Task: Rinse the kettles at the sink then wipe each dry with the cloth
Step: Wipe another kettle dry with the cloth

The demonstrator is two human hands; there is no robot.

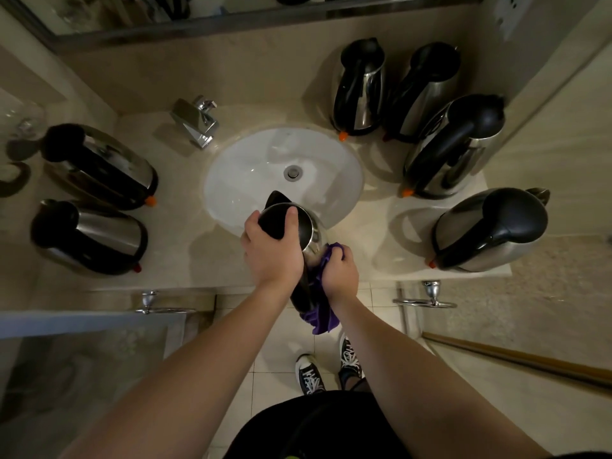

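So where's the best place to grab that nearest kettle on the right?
Take the kettle by its black handle, coming from above. It stands upright, and the handle arches over the top and down one side, with the steel body smooth and rounded. The counter beside it leaves room.

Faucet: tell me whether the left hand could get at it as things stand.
Probably not right away: the left hand grips the held kettle by its rim. The path over the sink to the faucet looks open once freed.
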